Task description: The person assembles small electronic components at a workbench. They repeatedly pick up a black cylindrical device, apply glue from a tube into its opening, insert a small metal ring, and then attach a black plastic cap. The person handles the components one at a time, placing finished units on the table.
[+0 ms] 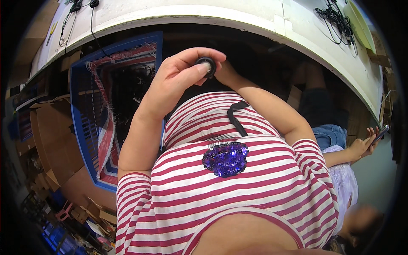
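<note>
My left hand is raised in front of my body, closed in a pinch on a small black round piece. The thumb presses on its face and the forefinger curls over the top. My right hand is close beside it, just behind the piece. Its fingers are mostly hidden by the left hand and the dark background, so I cannot see whether they touch the piece.
A blue plastic basket, lined with striped woven cloth, stands at my left with dark items inside. Cardboard boxes lie beyond it. Along the far side runs a white tabletop with black cables and a pale basin. At right, another person holds a phone.
</note>
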A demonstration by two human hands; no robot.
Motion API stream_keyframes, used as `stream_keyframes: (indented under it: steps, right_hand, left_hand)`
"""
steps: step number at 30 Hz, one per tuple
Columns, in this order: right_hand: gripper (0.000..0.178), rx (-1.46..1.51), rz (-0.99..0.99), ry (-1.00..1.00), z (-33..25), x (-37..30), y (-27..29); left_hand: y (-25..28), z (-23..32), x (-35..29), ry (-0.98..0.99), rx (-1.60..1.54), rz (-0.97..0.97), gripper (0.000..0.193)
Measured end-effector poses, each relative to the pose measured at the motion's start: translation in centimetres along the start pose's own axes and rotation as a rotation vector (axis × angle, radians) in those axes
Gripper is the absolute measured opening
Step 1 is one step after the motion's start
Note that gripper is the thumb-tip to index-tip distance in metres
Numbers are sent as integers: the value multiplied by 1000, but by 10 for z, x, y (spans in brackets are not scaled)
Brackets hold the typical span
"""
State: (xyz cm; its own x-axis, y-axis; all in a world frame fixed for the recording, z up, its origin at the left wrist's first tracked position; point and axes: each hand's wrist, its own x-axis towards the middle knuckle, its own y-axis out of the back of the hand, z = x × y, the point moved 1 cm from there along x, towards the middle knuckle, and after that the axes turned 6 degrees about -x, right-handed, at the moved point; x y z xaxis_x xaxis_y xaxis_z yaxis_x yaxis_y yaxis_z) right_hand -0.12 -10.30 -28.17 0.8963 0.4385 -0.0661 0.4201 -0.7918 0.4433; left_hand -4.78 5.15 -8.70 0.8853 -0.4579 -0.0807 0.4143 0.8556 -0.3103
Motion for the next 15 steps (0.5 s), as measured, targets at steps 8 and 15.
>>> stream_keyframes:
  steps: [8,15]
  right_hand:
    - [29,-143,-201,-132,-20,-1,6]
    - [27,-547,-118,76,-35,-23,18]
  left_hand:
    - [0,4,-4,-123,41,78,43]
    - [20,7,4,-201,347,172,35]
